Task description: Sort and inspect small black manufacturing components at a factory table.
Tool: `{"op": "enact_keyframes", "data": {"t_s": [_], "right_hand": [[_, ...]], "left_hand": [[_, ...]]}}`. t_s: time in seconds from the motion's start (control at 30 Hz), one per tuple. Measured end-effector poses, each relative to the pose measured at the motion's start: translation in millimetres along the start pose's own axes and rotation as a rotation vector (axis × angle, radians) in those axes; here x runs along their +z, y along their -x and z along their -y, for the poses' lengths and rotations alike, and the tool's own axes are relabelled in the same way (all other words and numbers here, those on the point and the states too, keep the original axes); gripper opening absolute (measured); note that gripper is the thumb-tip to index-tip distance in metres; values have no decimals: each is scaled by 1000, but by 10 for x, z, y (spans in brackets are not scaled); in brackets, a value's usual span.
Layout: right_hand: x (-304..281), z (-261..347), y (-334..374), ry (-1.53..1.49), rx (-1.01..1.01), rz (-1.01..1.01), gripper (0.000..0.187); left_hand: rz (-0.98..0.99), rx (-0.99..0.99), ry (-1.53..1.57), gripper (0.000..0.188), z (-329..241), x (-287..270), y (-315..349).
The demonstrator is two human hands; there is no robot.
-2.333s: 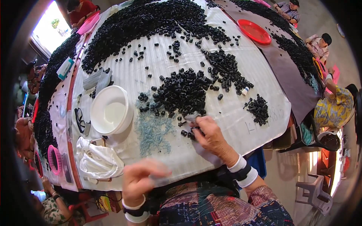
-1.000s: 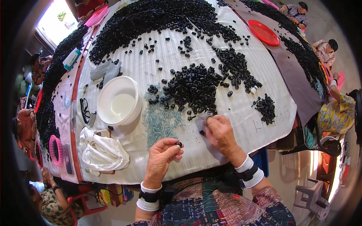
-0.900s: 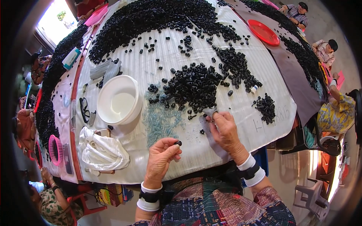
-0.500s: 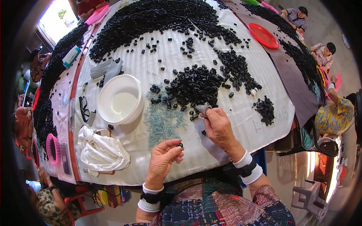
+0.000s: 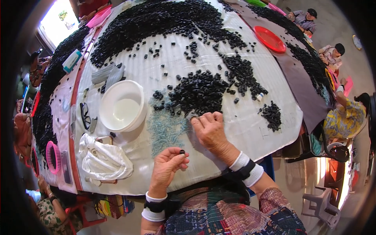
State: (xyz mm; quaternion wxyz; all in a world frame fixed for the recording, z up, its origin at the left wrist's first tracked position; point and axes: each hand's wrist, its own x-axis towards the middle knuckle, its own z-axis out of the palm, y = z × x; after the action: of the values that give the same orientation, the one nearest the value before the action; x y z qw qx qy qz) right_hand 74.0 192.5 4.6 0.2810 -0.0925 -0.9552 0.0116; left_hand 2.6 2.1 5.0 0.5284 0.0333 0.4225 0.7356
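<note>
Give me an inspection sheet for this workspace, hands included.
Surface: white striped tablecloth, dark handwriting near its right side.
Job's things: heap of small black cylindrical pieces ahead of the hands; small translucent blue pieces spread along its near-left side.
Clutter: round white plastic bowl, black-framed glasses and crumpled white cloth, all on the left.
Hands: left hand pinches a small black piece; right hand has its fingers down at the heap's near edge, grip hidden.
Cables: thin dark line below the tablecloth's front-left edge, possibly a cord.
Surroundings: co-worker in a yellow-and-grey patterned garment and grey plastic stool, both on the right.
</note>
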Motion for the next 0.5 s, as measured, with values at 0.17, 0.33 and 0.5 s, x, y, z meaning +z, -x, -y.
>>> {"op": "enact_keyframes", "data": {"t_s": [0.17, 0.33, 0.5], "right_hand": [[15, -2, 45, -23, 5, -68, 19], [-152, -180, 124, -127, 112, -164, 21], [-520, -995, 581, 87, 351, -180, 25]], "left_hand": [[-23, 4, -7, 14, -27, 14, 7], [-46, 44, -5, 15, 3, 51, -12], [-55, 53, -31, 16, 1, 29, 5]]}}
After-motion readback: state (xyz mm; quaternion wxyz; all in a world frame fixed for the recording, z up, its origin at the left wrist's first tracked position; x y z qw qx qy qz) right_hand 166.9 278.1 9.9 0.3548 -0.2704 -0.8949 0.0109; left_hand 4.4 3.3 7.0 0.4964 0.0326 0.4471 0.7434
